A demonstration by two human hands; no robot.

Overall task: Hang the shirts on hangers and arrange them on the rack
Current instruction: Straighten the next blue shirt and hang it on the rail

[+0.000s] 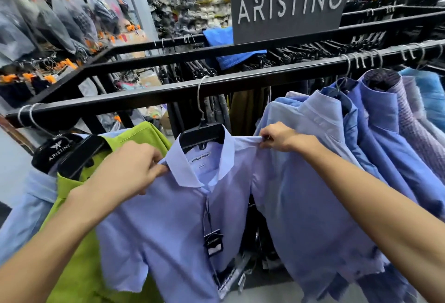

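Both forearms reach in: left hand [134, 168] pinches the light-blue shirt [173, 218] beside its collar, right hand [279, 137] pinches its shoulder seam. It hangs on a black hanger [202, 135] hooked over the rack [216, 86]. Soft, light cloth likely slides; gripping both shoulders seems best.

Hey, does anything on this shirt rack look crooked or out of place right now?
Yes. A blue cloth lies draped over the rack's bars instead of hanging. The light blue shirt sits unevenly on its hanger; the left hand and right hand pinch its shoulders.
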